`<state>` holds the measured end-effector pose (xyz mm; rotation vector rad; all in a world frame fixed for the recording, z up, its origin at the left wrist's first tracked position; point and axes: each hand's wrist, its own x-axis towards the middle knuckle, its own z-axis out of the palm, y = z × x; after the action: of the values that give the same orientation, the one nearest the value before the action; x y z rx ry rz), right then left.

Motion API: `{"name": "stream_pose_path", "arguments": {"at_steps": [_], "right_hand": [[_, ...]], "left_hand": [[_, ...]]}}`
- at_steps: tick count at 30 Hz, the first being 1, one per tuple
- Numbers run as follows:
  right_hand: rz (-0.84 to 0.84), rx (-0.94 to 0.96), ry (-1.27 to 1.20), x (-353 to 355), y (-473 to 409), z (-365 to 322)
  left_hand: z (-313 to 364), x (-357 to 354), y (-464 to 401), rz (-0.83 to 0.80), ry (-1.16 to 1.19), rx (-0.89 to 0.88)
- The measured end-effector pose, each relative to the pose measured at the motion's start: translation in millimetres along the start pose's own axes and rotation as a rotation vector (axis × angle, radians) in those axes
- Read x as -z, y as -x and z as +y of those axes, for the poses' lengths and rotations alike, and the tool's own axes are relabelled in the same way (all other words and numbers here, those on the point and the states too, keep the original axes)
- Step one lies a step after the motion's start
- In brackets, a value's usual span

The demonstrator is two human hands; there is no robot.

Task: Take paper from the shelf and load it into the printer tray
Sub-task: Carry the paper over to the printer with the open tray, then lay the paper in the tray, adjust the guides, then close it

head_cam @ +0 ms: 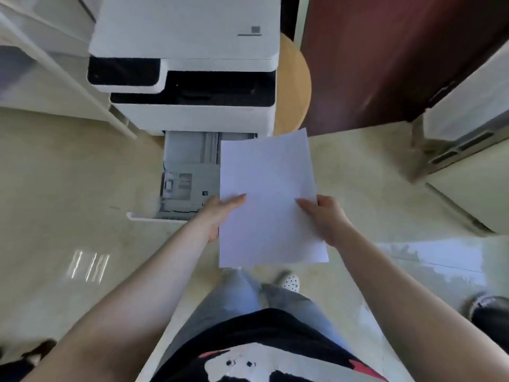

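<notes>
I hold white paper (268, 194) flat in front of me with both hands. My left hand (220, 213) grips its left edge, thumb on top. Its right edge is pinched by my right hand (325, 216). The paper hovers over the right part of the grey printer tray (187, 172), which is pulled out of the base of the white printer (190, 67). The visible part of the tray shows only plastic guides; the rest is hidden behind the paper. I cannot tell whether this is one sheet or a thin stack.
The printer stands on a round wooden stool (294, 86). A dark red door (385, 56) is behind on the right, a white unit (468, 111) at far right, white shelving (55, 64) at left. Shoes of other people show at the bottom corners (487, 307).
</notes>
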<state>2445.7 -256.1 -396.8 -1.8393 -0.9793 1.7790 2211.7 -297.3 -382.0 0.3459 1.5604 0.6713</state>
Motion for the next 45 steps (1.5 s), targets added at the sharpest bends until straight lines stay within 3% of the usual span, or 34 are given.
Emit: {"name": "stream_pose_path", "arguments": {"at_steps": [8,17,26,38,45], "right_hand": [[-0.106,-0.08,0.003,-116,-30,-13],[0.034,-0.156,-0.045,-189,-71,-28],[0.16,-0.126,-0.04,-209,-95,-47],[0.161,-0.161,-0.066,-200,-99,-45],[0.283,-0.114,-0.045,-202,-98,-40]], "left_hand": [[-6,107,-12,0.15,0.085,0.028],[32,173,-67,0.109,0.013,0.058],[49,180,-105,0.165,-0.066,0.044],[57,170,-129,0.256,-0.131,-0.03],[53,157,-129,0.293,-0.104,-0.064]]}}
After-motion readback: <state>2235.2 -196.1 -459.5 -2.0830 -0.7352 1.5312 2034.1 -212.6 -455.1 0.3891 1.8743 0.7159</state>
